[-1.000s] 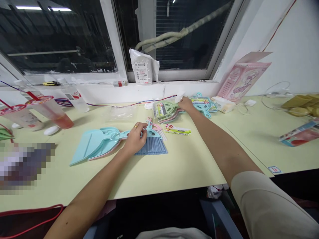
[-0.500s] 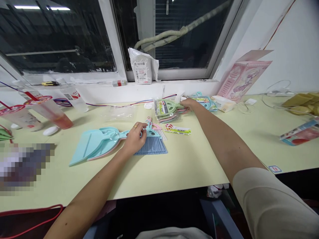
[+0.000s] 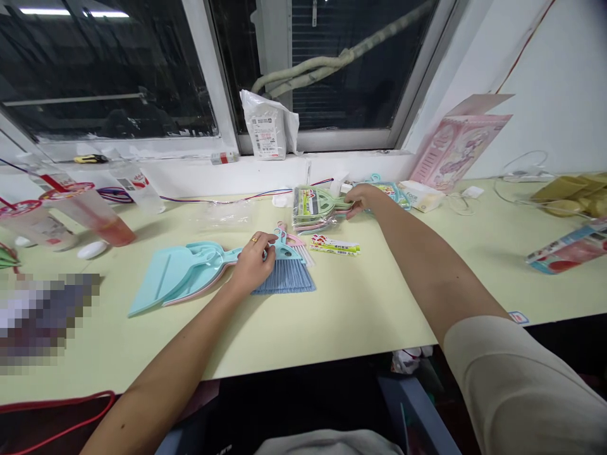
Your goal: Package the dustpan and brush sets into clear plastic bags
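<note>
My left hand (image 3: 255,262) is curled over the upper part of a blue hand brush (image 3: 287,278), hiding some of it. Left of that hand lies a light-blue dustpan (image 3: 164,278), with a pink edge showing beneath it. A smaller pink brush (image 3: 303,246) pokes out behind the blue brush. Farther back, my right hand (image 3: 363,199) grips the handle end of a green dustpan-and-brush set (image 3: 325,201) in clear plastic, stacked over other coloured ones. In front of the stack lie narrow green-and-white label cards (image 3: 334,245).
Blue packaged sets (image 3: 401,196) and a small white box (image 3: 424,196) sit behind my right forearm. Drink cups (image 3: 95,215) stand at the left, a clear plastic wrapper (image 3: 222,215) at the back. On the right are a pink box (image 3: 459,148) and a carton (image 3: 566,246).
The view has shifted slightly. My right hand has moved slightly at the handle end of the green set; my left hand stays on the blue brush.
</note>
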A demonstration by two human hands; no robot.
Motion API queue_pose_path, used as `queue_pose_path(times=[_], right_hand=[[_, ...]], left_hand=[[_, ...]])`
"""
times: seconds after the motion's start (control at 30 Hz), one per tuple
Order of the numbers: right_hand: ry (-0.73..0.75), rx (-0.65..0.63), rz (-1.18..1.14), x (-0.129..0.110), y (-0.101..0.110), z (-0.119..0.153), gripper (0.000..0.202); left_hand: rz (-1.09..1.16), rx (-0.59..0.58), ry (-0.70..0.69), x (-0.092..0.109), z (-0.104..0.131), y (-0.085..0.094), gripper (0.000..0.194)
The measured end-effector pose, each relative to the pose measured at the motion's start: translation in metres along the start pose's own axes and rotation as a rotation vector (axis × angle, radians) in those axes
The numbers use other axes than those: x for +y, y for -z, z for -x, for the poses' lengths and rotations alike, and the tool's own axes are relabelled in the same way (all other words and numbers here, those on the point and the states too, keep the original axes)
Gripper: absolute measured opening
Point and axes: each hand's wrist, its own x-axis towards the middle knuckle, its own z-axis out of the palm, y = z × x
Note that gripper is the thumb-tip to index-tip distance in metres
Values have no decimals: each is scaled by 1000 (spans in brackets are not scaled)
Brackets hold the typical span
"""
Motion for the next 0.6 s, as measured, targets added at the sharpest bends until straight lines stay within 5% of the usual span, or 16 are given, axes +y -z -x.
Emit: queue_pose_path(times=[0.13,0.6], right_hand=[[-141,-38,4,-1,0,-1,40],[-139,-166,-72,7,13,1,18]], left_hand=[[-5,5,-7,1,0,1,20],[-7,10,-20,0,-1,1,19]])
